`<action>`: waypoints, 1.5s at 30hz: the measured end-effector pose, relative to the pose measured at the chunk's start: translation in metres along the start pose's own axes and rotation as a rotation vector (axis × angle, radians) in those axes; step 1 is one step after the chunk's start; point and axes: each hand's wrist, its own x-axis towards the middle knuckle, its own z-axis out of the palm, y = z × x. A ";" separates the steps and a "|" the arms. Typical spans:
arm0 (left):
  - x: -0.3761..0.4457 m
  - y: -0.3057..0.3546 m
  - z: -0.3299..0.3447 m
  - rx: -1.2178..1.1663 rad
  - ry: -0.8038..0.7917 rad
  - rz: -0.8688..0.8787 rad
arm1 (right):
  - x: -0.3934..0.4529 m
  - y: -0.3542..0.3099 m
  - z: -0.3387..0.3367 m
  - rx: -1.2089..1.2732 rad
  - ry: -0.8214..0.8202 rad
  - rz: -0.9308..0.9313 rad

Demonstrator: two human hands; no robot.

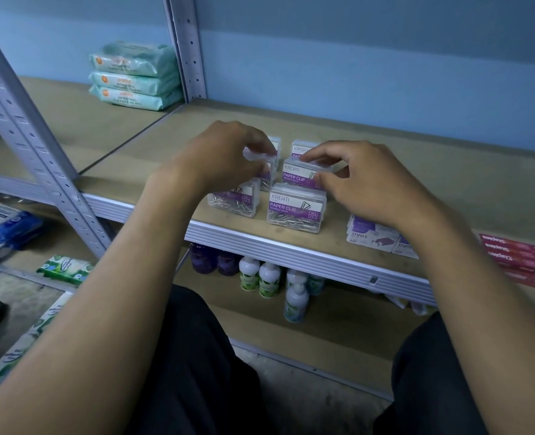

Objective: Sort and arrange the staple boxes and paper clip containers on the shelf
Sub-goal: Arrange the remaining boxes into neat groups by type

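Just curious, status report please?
Left hand pinching one paper clip box. Right hand pinching another. Staple boxes waiting. Nothing blocking.

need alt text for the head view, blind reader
Two hands arrange clear paper clip boxes on a shelf: the left hand pinches one box, the right hand pinches another. Staple boxes lie to the right.

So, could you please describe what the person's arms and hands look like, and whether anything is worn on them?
Both forearms are bare up to the frame edge, with no sleeves in view. The left hand and right hand wear no gloves, and no rings, watch or bracelet show. Dark trousers cover the knees below.
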 end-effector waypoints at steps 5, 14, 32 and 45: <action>-0.002 -0.006 -0.007 -0.027 0.007 0.020 | 0.003 -0.008 0.004 0.019 0.060 0.009; -0.015 -0.002 -0.015 -0.058 0.090 0.097 | -0.005 -0.014 -0.002 0.037 0.074 -0.014; -0.034 0.001 -0.011 -0.087 -0.057 0.032 | -0.019 -0.021 -0.002 0.052 -0.010 -0.015; -0.044 0.003 -0.010 -0.302 -0.143 -0.057 | -0.019 -0.026 -0.005 -0.039 -0.121 -0.018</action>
